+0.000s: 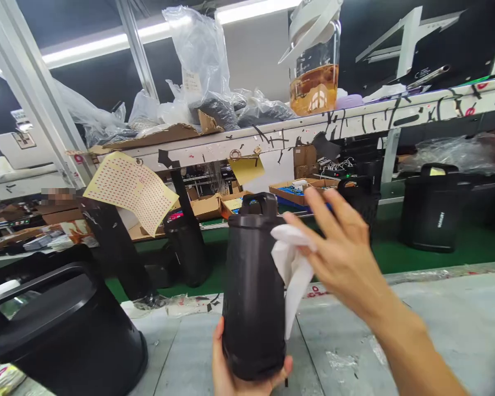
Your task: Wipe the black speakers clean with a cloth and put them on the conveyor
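A black portable speaker [253,286] with a carrying handle on top is held upright over the bench in front of me. My left hand [247,379] grips it from below, fingers and thumb wrapped around its base. At the speaker's right side, my right hand [342,253] holds a white cloth [292,267] between thumb and fingers, the other fingers stretched out and slightly blurred. The cloth hangs down along the speaker's side. To the left, a larger black speaker [66,330] with a handle stands tilted in view on the bench.
Beyond the grey bench [185,346] runs a green conveyor belt [391,258] carrying more black speakers [433,212]. A shelf [272,137] above holds plastic bags and a glass jug [314,82] of amber liquid. A dotted sticker sheet [132,190] hangs from its edge.
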{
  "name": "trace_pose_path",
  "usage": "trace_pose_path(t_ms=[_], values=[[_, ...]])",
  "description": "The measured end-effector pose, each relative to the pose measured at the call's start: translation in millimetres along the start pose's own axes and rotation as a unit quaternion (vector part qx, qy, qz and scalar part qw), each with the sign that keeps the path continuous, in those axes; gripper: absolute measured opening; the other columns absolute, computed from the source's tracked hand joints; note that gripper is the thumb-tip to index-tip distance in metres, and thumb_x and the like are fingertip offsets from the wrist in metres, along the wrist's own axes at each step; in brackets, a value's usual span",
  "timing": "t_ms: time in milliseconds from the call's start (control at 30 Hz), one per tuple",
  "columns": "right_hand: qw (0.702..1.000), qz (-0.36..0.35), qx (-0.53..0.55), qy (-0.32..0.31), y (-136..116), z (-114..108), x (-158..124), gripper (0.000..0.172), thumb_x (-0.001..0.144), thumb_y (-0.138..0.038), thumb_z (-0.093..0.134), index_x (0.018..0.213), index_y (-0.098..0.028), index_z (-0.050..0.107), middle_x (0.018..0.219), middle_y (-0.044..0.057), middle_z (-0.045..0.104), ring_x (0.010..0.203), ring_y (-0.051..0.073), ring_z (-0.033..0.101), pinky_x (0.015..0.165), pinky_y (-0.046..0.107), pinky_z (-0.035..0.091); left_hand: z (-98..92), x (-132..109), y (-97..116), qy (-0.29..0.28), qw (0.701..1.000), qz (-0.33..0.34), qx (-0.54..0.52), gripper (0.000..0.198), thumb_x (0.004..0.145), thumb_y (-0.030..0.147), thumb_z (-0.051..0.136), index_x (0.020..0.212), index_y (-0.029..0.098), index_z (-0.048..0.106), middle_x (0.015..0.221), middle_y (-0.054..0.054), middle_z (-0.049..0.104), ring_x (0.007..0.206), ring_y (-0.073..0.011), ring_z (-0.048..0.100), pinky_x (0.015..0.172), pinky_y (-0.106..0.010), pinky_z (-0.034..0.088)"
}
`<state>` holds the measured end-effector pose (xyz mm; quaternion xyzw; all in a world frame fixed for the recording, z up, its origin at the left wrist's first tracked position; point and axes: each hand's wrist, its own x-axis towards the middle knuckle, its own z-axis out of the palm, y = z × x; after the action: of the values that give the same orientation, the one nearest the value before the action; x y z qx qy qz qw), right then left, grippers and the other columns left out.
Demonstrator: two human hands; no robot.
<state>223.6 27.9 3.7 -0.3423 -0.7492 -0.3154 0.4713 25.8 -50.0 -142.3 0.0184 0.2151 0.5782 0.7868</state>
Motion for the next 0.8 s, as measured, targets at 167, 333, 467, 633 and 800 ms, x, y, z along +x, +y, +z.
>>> trace_pose_path(t_ms=[167, 333, 467, 633, 800], values=[[0.939, 0.324, 0.055, -0.100, 51, 1, -12, 0.053, 0.089, -0.060, 0.040, 0.060, -0.022, 0.063, 0.053, 0.007, 0.061, 0.047, 0.023, 0.057, 0.043, 0.034, 0.042, 3.9, -1, 8, -0.083, 0.996, -0.005, -0.038, 0.056, 0.075, 0.062, 0.065, 0.095, 0.012, 0.077, 0.107, -0.018, 0.073, 0.109, -0.0393, 0.063, 0.090, -0.049, 0.048], [0.759, 0.503, 0.362, -0.202, 48, -1, -13, 0.058, 0.070, -0.075, 0.059, 0.052, -0.020, 0.058, 0.046, 0.005, 0.058, 0.036, 0.017, 0.049, 0.030, 0.028, 0.037, 6.9, -4, 5, -0.108, 0.993, -0.034, -0.039, 0.069, 0.076, 0.069, 0.055, 0.100, 0.008, 0.074, 0.107, -0.020, 0.073, 0.106, -0.0348, 0.065, 0.086, -0.047, 0.050], [0.679, 0.496, 0.509, -0.185, 41, 1, -9, 0.052, 0.062, -0.067, 0.074, 0.071, -0.016, 0.073, 0.070, 0.009, 0.071, 0.059, 0.023, 0.065, 0.050, 0.034, 0.057, 9.6, -5, 0, -0.080, 0.995, -0.053, 0.007, 0.079, 0.077, 0.074, 0.046, 0.103, 0.005, 0.072, 0.106, -0.024, 0.071, 0.101, -0.0334, 0.066, 0.082, -0.047, 0.051], [0.619, 0.479, 0.622, 0.030, 19, 0, 5, 0.039, 0.069, -0.054, 0.075, 0.089, -0.021, 0.075, 0.098, 0.007, 0.074, 0.092, 0.026, 0.070, 0.080, 0.039, 0.059, 16.8, -10, -5, -0.028, 0.997, -0.055, 0.038, 0.065, 0.079, 0.074, 0.041, 0.085, 0.019, 0.076, 0.095, -0.017, 0.075, 0.087, -0.0324, 0.070, 0.079, -0.050, 0.052], [0.578, 0.473, 0.658, 0.096, -6, -2, 14, 0.032, 0.073, -0.046, 0.070, 0.095, -0.023, 0.074, 0.101, 0.004, 0.074, 0.105, 0.029, 0.066, 0.090, 0.044, 0.054, 22.6, -14, -10, 0.000, 0.997, 0.001, 0.071, 0.048, 0.087, 0.056, 0.044, 0.081, 0.020, 0.075, 0.086, -0.015, 0.076, 0.076, -0.0331, 0.071, 0.076, -0.054, 0.052]])
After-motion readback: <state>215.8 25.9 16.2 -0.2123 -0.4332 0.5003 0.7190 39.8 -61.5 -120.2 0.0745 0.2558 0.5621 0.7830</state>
